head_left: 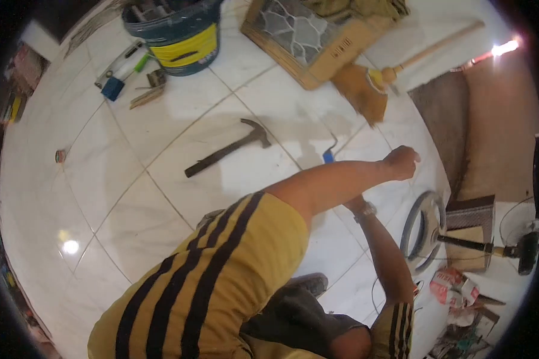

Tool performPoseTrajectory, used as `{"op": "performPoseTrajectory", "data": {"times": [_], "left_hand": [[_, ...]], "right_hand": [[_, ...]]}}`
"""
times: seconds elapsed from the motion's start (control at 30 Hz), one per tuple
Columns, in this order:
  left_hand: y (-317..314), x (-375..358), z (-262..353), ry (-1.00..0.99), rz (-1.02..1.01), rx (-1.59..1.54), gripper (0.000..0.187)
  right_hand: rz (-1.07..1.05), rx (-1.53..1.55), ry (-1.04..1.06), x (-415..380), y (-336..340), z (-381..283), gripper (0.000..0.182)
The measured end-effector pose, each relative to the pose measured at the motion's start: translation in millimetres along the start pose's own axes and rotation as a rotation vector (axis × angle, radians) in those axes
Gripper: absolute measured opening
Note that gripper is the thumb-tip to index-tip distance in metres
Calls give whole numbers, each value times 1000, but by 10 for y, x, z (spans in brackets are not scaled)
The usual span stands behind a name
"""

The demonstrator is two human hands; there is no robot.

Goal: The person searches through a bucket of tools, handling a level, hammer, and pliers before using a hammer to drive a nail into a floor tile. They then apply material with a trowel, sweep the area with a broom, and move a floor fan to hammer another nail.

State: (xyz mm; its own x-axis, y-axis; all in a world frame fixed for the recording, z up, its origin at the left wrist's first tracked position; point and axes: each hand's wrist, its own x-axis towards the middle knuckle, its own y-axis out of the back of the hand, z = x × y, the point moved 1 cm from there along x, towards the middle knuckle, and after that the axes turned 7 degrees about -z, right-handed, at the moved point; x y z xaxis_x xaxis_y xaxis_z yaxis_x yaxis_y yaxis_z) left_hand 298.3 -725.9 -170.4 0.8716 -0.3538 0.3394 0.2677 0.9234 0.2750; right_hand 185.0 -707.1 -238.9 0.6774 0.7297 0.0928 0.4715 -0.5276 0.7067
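Note:
My left hand [401, 163] is at the end of an outstretched arm in a yellow sleeve with black stripes. Its fingers are curled closed above the white tiled floor [161, 206]; whatever they hold, if anything, is hidden. Behind the left forearm is my right hand [356, 204], mostly covered, with a wristwatch [366, 212] on its wrist; its fingers do not show. Near the left forearm lies a small tool with a blue handle [328, 157] and a bent metal rod. A claw hammer [227, 147] rests farther left on the tiles.
A dark bucket [188, 66] with a yellow label stands at the top. Beside it are a cardboard box [317, 78], a broom [365, 90] and a blue block [112, 89]. At right are a round stand base [408, 233] and a red-and-white bag [452, 288].

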Motion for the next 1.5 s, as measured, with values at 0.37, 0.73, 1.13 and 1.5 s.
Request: {"op": "performPoseTrajectory", "data": {"times": [0.37, 0.73, 1.13, 1.5], "left_hand": [[1398, -358, -553, 40, 73, 230, 20], [2350, -640, -811, -137, 26, 354, 25], [1914, -1099, -453, 232, -441, 418, 23], [164, -948, -686, 52, -645, 355, 19]], "right_hand": [[-356, -318, -691, 1531, -600, -1311, 36], [-326, -158, -458, 1664, -1526, -989, 34], [-504, -215, -488, 1170, -2340, -795, 35], [-131, 76, -809, -1462, -686, -1869, 43]]}}
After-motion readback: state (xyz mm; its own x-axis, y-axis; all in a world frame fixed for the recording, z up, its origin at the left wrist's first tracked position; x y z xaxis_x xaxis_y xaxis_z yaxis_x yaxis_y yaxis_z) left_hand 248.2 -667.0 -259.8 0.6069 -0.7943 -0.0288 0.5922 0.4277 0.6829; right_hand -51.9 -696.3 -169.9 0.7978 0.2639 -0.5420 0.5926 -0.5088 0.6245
